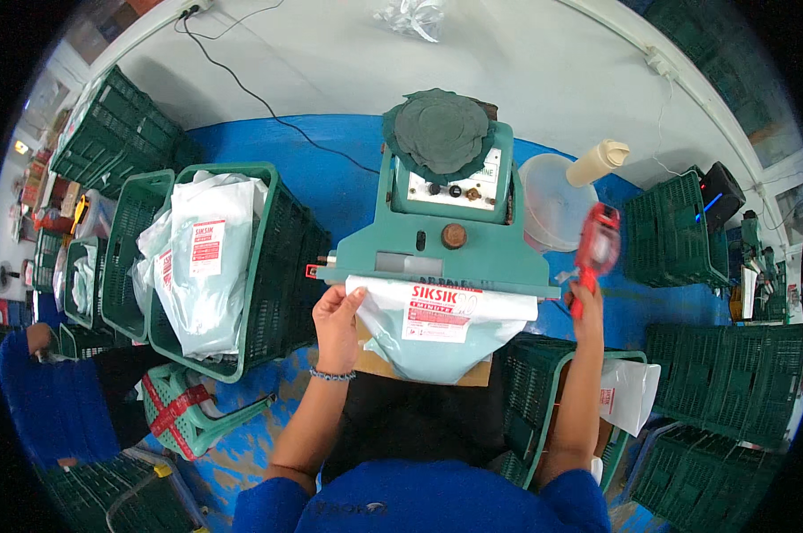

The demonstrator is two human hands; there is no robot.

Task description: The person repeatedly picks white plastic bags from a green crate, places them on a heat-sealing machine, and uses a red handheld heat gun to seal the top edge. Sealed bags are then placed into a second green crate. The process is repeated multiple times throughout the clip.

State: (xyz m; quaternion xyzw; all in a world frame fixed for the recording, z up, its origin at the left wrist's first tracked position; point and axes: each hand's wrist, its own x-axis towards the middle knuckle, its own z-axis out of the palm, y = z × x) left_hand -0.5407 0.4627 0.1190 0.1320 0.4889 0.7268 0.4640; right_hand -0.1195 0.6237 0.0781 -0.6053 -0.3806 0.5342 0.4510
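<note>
A white plastic bag (433,324) with red print hangs in front of the green sealing machine (393,238), its top edge lying along the machine's front bar. My left hand (337,315) pinches the bag's upper left corner between thumb and fingers. To the right of the bag, my right hand (584,302) grips the handle of a red handheld tool (600,238) with a rounded, partly greyish head, which stands upright beside the machine. Exactly what kind of tool it is does not show. A brown cardboard piece (474,373) shows behind the bag's lower part.
Left of the machine, a green crate (271,266) holds several filled white bags. Another open crate (530,391) stands by my right arm. A round dark green stack (441,133) tops the machine; a translucent tub (544,209) and cream bottle (597,163) sit behind right. A co-worker's blue sleeve (55,400) shows far left.
</note>
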